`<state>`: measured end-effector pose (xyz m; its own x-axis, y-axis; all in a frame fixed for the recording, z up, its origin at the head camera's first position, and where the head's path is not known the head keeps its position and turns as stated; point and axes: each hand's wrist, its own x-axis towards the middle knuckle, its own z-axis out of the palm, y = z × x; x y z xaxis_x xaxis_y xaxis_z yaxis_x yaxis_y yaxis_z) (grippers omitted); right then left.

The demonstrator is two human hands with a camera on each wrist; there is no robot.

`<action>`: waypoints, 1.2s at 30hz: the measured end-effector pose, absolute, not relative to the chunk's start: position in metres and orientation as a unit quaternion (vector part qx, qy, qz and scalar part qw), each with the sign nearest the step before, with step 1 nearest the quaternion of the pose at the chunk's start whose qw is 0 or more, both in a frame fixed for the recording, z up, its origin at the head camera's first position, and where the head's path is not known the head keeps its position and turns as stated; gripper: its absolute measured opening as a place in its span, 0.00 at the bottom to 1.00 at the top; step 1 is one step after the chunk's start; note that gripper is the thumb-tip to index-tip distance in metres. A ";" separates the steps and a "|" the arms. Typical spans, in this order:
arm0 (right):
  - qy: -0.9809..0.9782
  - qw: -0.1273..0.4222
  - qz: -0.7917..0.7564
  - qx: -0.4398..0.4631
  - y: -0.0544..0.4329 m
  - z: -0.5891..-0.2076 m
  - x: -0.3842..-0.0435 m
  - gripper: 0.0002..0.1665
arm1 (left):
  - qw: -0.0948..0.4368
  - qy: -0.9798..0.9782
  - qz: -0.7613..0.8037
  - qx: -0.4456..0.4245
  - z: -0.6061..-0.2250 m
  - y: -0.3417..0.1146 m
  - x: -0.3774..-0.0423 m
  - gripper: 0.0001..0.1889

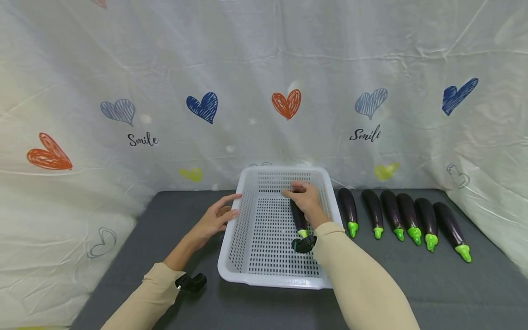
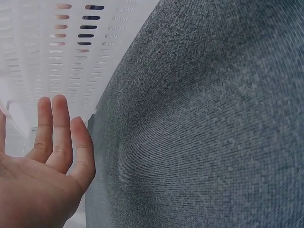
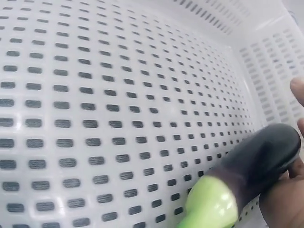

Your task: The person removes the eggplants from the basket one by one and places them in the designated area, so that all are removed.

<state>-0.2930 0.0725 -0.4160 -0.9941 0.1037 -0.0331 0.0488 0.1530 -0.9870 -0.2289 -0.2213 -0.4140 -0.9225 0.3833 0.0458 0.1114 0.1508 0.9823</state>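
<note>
A dark purple eggplant (image 1: 299,219) with a green cap lies lengthwise in a white perforated plastic basket (image 1: 272,280), toward its right side. Over the eggplant's far end is my right hand (image 1: 306,200), its thumb and fingers spread apart. In the right wrist view the eggplant (image 3: 259,159) rests on the basket floor. Part of the right hand (image 3: 285,202) shows close beside it, with one fingertip clear of the skin. My left hand (image 1: 215,219) is at the basket's left side, fingers extended near the rim; the left wrist view shows this hand (image 2: 52,175) with loosely bent fingers.
Several eggplants (image 1: 406,213) lie in a row on the grey cloth-covered table (image 1: 284,309), right of the basket, green caps toward me. A pale curtain (image 1: 247,59) printed with hearts hangs behind the table. Each wrist wears a black device (image 1: 191,283).
</note>
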 end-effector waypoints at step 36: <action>-0.806 0.069 0.585 -0.055 0.069 -0.428 -0.281 0.34 | 0.108 0.754 0.627 0.165 -0.413 -0.221 -0.227 0.30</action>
